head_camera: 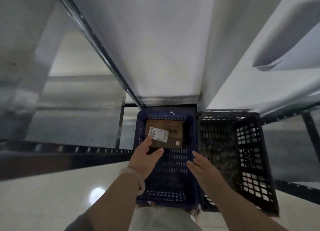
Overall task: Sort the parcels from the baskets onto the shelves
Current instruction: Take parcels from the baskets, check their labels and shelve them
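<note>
We read this as a parcel storeroom or sorting depot. At 12 o'clock: a pale shelf board (pixel 155 48) on a dark metal frame. At 9 o'clock: a slotted steel rail (pixel 72 150), the sort found on bolt-together racking. Just below centre: a blue plastic basket (pixel 170 184) holding a cardboard parcel (pixel 173 132) with a white shipping label (pixel 160 134). At 3 o'clock, just beside it: a black plastic basket (pixel 251 152). At 7 o'clock: glossy pale floor tiles (pixel 43 201) catching a lamp's reflection.
</note>
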The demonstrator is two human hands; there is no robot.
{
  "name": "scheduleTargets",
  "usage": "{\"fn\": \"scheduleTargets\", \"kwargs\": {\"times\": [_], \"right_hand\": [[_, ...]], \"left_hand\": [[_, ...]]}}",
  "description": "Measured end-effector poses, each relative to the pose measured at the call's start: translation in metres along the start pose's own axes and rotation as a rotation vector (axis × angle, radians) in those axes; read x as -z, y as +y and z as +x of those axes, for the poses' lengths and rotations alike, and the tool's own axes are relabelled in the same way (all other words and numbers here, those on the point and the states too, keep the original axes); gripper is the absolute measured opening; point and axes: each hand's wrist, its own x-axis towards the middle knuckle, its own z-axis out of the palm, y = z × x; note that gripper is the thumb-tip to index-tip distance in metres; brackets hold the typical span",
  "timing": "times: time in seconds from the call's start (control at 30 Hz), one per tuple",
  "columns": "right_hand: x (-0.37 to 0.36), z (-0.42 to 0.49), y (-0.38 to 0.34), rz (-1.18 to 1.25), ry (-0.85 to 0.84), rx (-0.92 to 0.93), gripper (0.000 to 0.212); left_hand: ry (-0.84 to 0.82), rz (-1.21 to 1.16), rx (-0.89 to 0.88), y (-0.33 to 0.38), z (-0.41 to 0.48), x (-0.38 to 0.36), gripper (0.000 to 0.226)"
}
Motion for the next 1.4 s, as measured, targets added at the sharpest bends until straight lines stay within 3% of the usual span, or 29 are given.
{"fn": "scheduleTargets", "kwargs": {"times": [0.27,0.47,0.63,0.83,1.03,1.17,1.23,1.4], "right_hand": [[-0.074,0.158,0.079,0.193,-0.006,-0.220,0.056],[-0.108,0.240,0.140,0.182,-0.049,-0.344,0.056],[-0.127,0.286,0.185,0.109,-0.065,-0.360,0.054],[-0.144,0.317,0.194,0.139,-0.056,-0.341,0.055],[-0.141,0.328,0.190,0.131,-0.014,-0.336,0.059],[-0.134,0.327,0.191,0.163,0.028,-0.355,0.057],[-0.130,0.327,0.189,0.185,0.022,-0.345,0.055],[-0.126,0.318,0.186,0.312,0.017,-0.312,0.055]], "left_hand": [[-0.019,0.331,-0.122,-0.075,0.194,-0.018,0.063],[0.037,0.447,-0.041,-0.135,0.310,-0.041,0.057],[-0.049,0.823,-0.050,-0.162,0.361,-0.061,0.068],[-0.124,1.150,0.105,-0.191,0.358,-0.086,0.073],[-0.220,0.953,0.280,-0.201,0.313,-0.116,0.080],[-0.031,0.984,0.025,-0.189,0.331,-0.099,0.082],[-0.033,1.014,-0.076,-0.175,0.354,-0.084,0.087],[-0.188,0.726,0.139,-0.165,0.361,-0.075,0.083]]}}
